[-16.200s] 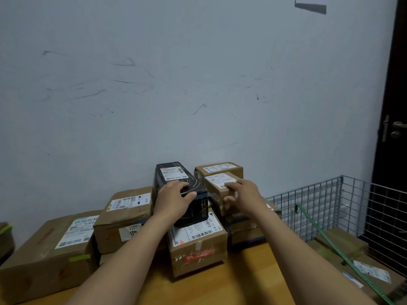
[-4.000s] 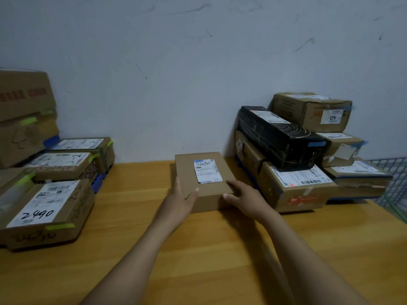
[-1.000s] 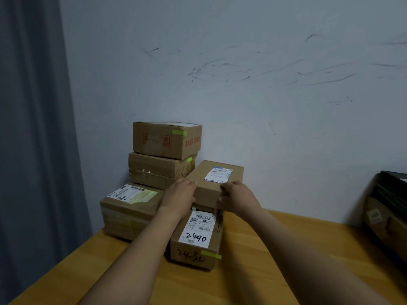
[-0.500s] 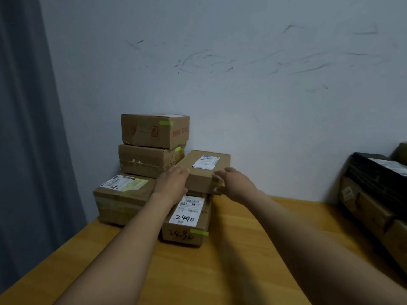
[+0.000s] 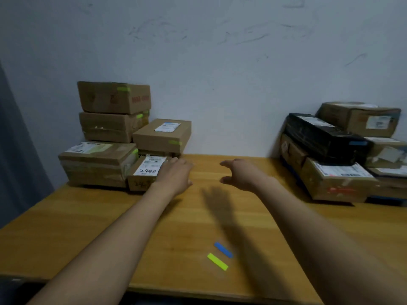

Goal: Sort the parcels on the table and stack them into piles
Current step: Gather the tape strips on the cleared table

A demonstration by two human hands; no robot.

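Note:
A brown parcel with a white label sits on top of the left pile, above the box marked 2490. Two taller boxes and a wide flat one stand beside it, all with green tape. My left hand hovers open just right of the 2490 box, holding nothing. Over the bare table, my right hand is open with loosely curved fingers. At the right stands the other pile: a black box and brown parcels with blue tape.
A blue strip and a yellow-green strip of tape lie on the wooden table near its front edge. A grey curtain hangs at the left. The white wall runs behind both piles.
Both hands have let go of the labelled brown parcel, which now rests on the left pile. The hands have drawn back toward the table's middle, and the view has swung right and down.

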